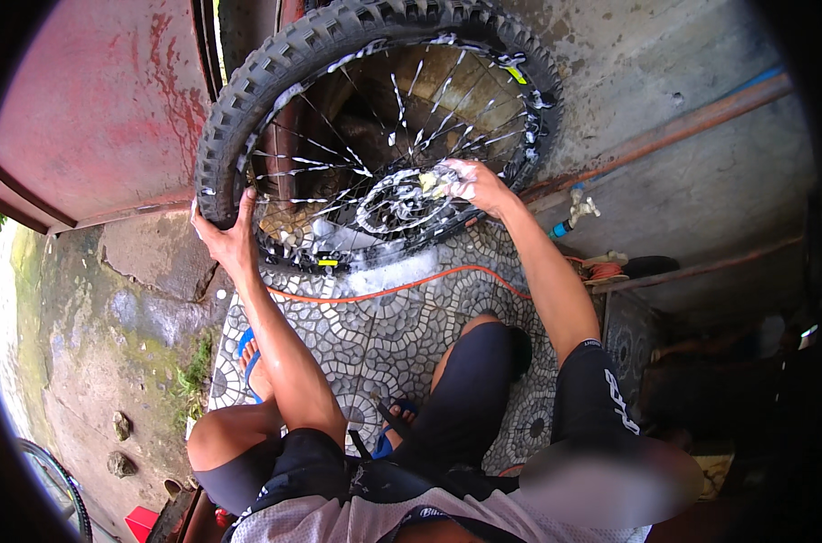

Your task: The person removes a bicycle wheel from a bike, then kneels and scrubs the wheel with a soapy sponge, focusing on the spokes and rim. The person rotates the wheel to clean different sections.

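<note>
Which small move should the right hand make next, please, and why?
Probably, the right hand should wipe what looks like a yellowish sponge around the foamy disc. The sponge already appears to be at the disc's upper-right part, and the left hand grips the tire, which should help to keep it steady.

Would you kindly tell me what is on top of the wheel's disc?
White foam streaks the disc, and a yellowish lump in the right hand covers part of its upper right. The disc surface beneath foam, lump and hand cannot be seen.
</note>
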A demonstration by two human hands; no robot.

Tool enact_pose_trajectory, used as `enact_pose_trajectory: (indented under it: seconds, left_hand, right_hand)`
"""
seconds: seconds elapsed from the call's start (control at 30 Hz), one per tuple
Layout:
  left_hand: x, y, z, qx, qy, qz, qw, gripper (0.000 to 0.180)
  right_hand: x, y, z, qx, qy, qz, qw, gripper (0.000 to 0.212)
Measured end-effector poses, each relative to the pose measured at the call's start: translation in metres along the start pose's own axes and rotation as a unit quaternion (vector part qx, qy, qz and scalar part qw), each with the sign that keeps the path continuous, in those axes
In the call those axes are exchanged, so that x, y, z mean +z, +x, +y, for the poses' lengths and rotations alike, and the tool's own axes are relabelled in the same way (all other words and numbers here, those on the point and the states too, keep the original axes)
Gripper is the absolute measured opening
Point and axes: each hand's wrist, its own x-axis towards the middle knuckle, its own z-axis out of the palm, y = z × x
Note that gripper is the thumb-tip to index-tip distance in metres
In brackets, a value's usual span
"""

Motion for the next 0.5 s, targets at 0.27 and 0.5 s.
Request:
enact_pose_trajectory:
  seconds: [0.27, 0.5]
  left_hand:
    - [-0.003, 0.017, 0.039, -0.032, -0.172, -0.012, 0.985, 0.086]
    - [-0.004, 0.031, 0.202, 0.329, 0.107, 0.023, 0.938, 0.093]
  right_hand:
    - [0.008, -0.013, -0.004, -0.095, -0.127, 0.038, 0.987, 0.037]
    - [0.043, -0.045, -0.001, -0.089, -0.253, 0.108, 0.957, 0.039]
